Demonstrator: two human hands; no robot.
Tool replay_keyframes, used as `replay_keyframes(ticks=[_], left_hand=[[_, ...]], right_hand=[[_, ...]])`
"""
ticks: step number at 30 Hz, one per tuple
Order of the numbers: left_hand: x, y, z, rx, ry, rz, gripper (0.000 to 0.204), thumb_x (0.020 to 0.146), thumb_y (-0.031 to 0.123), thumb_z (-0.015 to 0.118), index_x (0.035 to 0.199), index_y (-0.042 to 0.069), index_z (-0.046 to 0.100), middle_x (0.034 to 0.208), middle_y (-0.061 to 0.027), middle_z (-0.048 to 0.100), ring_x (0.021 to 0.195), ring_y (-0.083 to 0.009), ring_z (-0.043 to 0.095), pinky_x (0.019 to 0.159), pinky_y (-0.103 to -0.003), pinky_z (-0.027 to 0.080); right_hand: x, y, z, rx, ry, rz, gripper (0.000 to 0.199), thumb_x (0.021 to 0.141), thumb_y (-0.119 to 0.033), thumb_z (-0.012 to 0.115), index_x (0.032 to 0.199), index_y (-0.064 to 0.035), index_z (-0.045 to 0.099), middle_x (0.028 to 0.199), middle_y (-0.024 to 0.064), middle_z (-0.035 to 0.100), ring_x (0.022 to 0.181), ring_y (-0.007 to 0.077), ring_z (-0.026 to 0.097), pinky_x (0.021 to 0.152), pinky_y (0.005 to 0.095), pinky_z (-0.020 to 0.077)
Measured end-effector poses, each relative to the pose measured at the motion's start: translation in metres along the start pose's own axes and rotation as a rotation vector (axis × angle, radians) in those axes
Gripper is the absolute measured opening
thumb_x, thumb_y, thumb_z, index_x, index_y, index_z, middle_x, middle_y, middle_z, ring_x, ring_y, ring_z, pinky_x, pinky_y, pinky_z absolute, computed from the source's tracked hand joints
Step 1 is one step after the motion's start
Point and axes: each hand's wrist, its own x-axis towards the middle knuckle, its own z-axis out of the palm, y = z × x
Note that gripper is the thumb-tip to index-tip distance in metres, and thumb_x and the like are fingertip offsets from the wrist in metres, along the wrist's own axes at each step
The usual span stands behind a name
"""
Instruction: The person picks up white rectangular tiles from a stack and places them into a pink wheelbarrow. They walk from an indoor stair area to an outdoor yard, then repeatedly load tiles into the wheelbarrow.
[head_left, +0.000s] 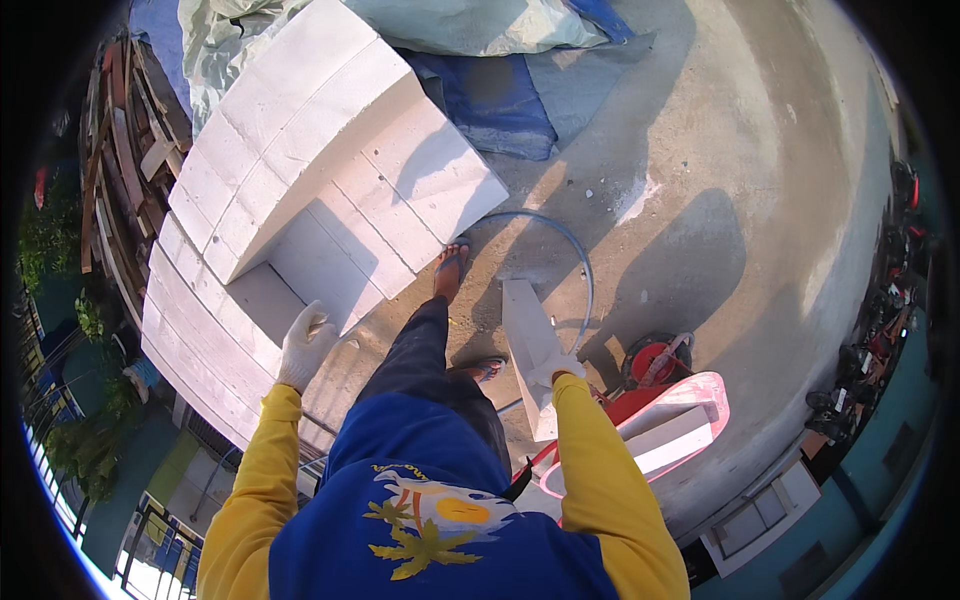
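My left hand (304, 345), in a white glove, hangs beside the stepped stack of white building blocks (300, 190) with its fingers loosely curled and nothing in it. My right hand (560, 372), also gloved, grips the near end of a long white block (530, 345) that slants down past my right leg. My sandalled feet (452, 268) stand on the concrete at the stack's corner. Yellow sleeves cover both forearms.
A blue hose (578, 262) loops across the concrete floor (720, 150). A red machine (655, 362) and a pink tub holding a white block (672, 430) sit at my right. Blue and pale tarps (500, 90) lie beyond the stack; wooden planks (115, 170) at far left.
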Motion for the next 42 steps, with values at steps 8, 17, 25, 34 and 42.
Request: replay_keyframes(ticks=[8, 17, 25, 34, 42], left_hand=[[0.022, 0.015, 0.153, -0.151, -0.218, -0.120, 0.077, 0.100, 0.040, 0.072, 0.159, 0.002, 0.042, 0.134, -0.0180, 0.067, 0.119, -0.0247, 0.066, 0.103, -0.035, 0.051], [-0.029, 0.055, 0.414, -0.957, -0.659, -0.684, 0.107, 0.090, 0.092, 0.045, 0.166, 0.018, 0.031, 0.167, -0.0134, 0.038, 0.151, -0.0348, 0.039, 0.122, -0.052, 0.034], [-0.214, 0.159, 0.565, -0.967, -0.691, -0.358, 0.087, 0.099, 0.079, 0.048, 0.162, 0.020, 0.040, 0.165, -0.0069, 0.043, 0.148, -0.0330, 0.042, 0.123, -0.052, 0.036], [-0.308, 0.151, 0.746, -0.528, -1.084, -0.328, 0.087, 0.102, 0.069, 0.056, 0.163, 0.011, 0.037, 0.165, -0.0105, 0.042, 0.149, -0.0334, 0.042, 0.125, -0.050, 0.035], [-0.330, 0.130, 0.876, -0.287, -1.234, -0.334, 0.091, 0.096, 0.065, 0.069, 0.163, 0.012, 0.038, 0.161, -0.0094, 0.048, 0.147, -0.0322, 0.045, 0.124, -0.052, 0.037]], right_hand=[[-0.143, 0.049, -0.034, 0.264, 0.179, -0.201, 0.122, 0.060, -0.053, 0.088, 0.165, -0.0192, 0.036, 0.140, 0.0337, 0.060, 0.129, 0.0490, 0.061, 0.108, 0.0492, 0.0523], [-0.287, 0.268, 0.031, 0.662, 0.485, -0.534, 0.101, 0.080, -0.035, 0.084, 0.164, -0.0066, 0.035, 0.127, 0.0300, 0.060, 0.117, 0.0473, 0.062, 0.101, 0.0480, 0.0514], [-0.250, 0.433, 0.248, 1.055, 0.591, -0.517, 0.115, 0.072, -0.029, 0.089, 0.166, -0.0045, 0.026, 0.148, 0.0322, 0.048, 0.136, 0.0480, 0.050, 0.117, 0.0491, 0.0417], [-0.180, 0.516, 0.441, 1.564, 0.585, -0.406, 0.128, 0.065, -0.019, 0.095, 0.167, -0.0002, 0.020, 0.158, 0.0273, 0.043, 0.152, 0.0406, 0.037, 0.126, 0.0444, 0.0315], [-0.080, 0.547, 0.525, 1.950, 0.435, -0.532, 0.126, 0.067, -0.010, 0.094, 0.168, -0.0029, 0.019, 0.160, 0.0206, 0.044, 0.151, 0.0291, 0.039, 0.127, 0.0393, 0.0293]])
